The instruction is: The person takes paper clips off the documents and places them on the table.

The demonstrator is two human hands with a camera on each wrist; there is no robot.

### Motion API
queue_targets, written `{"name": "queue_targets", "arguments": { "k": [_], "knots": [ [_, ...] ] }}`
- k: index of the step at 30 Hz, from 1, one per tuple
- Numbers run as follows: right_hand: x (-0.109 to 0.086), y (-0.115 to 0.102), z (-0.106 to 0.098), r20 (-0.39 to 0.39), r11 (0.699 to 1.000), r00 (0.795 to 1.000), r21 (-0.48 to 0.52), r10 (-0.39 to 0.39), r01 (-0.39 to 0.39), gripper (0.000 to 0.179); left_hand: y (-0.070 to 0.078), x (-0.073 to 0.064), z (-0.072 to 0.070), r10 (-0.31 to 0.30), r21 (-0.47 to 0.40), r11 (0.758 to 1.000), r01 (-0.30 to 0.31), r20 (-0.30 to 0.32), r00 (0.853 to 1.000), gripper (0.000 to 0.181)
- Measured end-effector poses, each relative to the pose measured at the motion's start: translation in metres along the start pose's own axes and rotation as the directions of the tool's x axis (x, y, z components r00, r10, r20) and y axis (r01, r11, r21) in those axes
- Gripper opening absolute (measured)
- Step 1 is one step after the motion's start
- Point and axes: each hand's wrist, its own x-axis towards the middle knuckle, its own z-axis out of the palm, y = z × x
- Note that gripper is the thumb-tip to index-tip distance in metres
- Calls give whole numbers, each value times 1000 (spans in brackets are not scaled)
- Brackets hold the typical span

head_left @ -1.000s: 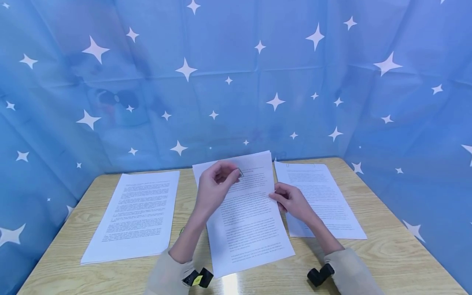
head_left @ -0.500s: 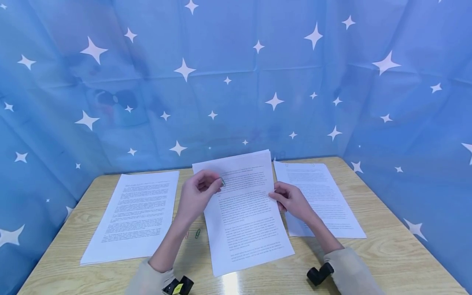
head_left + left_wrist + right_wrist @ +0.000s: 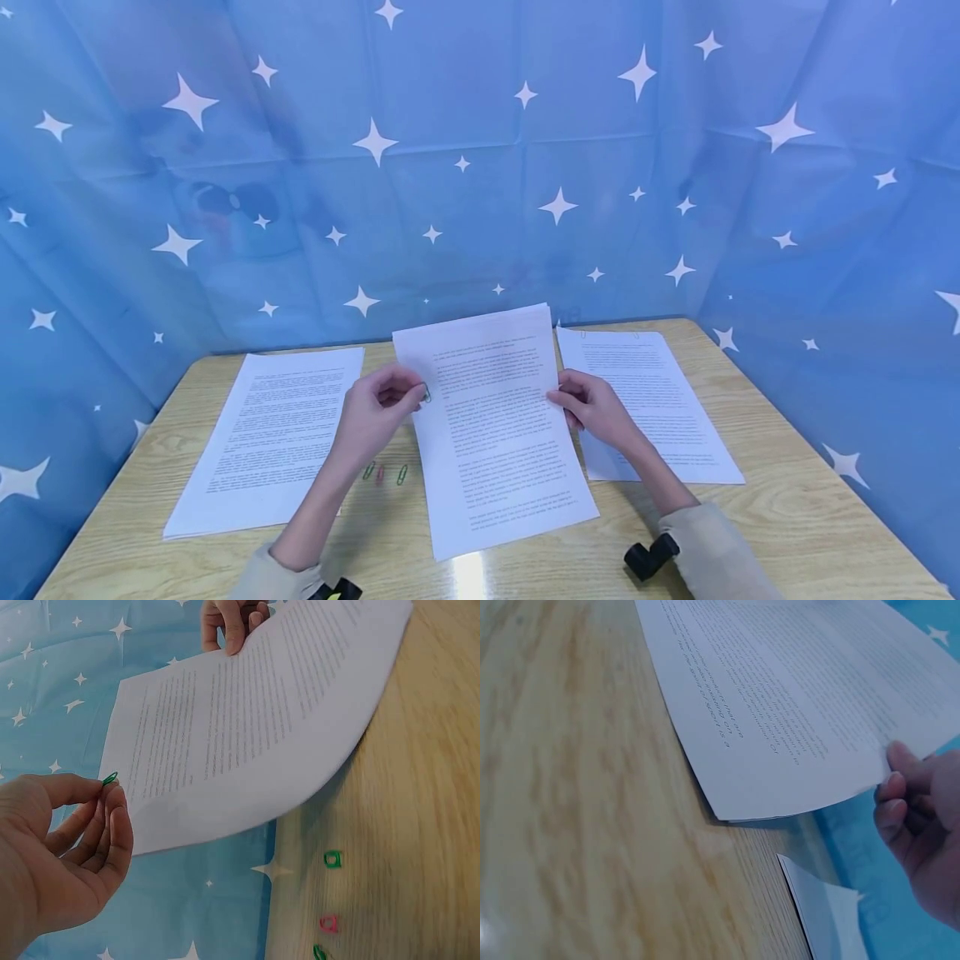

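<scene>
My right hand [image 3: 596, 408] pinches the right edge of a printed sheaf of paper [image 3: 498, 433], thumb on the front and fingers behind. The sheaf is tilted up, its lower end near the table. Between thumb and fingertips my left hand [image 3: 378, 408] holds a green paper clip [image 3: 110, 778], close to the sheaf's upper left edge. In the left wrist view that clip overlaps the paper's margin. On the table below lie two more green paper clips [image 3: 402, 474] and a pink paper clip [image 3: 380, 474] between them.
A stack of printed sheets [image 3: 273, 442] lies on the left of the wooden table [image 3: 795, 517]. Another printed stack [image 3: 660, 408] lies on the right, with two clips at its top edge. Behind the table hangs a blue star-patterned curtain [image 3: 480, 200].
My left hand has moved left and down across the sheaf with the green paper clip, from its upper middle to its left edge, uncovering the clips on the table. The right hand stays put.
</scene>
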Motion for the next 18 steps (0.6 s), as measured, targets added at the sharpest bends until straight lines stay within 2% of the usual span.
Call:
{"name": "queue_targets", "arguments": {
  "k": [5,13,18],
  "knots": [
    [0,-5,1,-4,1000,1000,-17,4,-4,7,-6,-6,-8,-72,60,996,71,14,997,4],
    [-5,-38,1,9,1000,1000,-22,-8,9,10,-16,-15,-21,-156,173,974,144,54,986,3],
    [-2,-20,3,8,1000,1000,-27,0,0,10,-22,-20,-29,-195,248,954,170,79,978,4]
  ]
}}
